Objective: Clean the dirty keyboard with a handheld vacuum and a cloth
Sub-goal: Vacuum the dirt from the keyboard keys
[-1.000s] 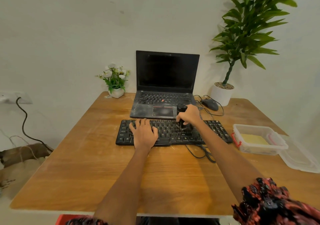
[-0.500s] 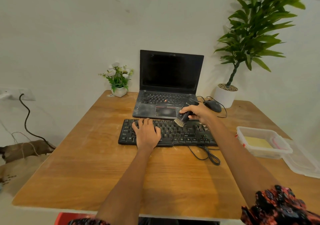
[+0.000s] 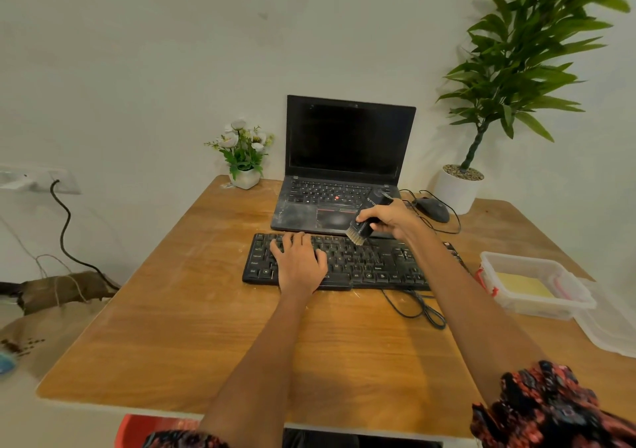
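Matt black plastic keyboard (image 3: 344,261) lies on a smooth, scuffed wooden table (image 3: 192,327).

A scuffed, honey-coloured wooden table (image 3: 220,327) fills the lower middle of the frame; on it lie a black corded keyboard (image 3: 364,261), an open dusty black laptop (image 3: 344,172), a dark mouse (image 3: 432,208), two white plant pots (image 3: 245,179) (image 3: 456,189) and, at right, a clear plastic box (image 3: 531,285)

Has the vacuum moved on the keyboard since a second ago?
Yes. The handheld vacuum has lifted from the keyboard's middle keys toward the laptop, brush tilted at the top row.
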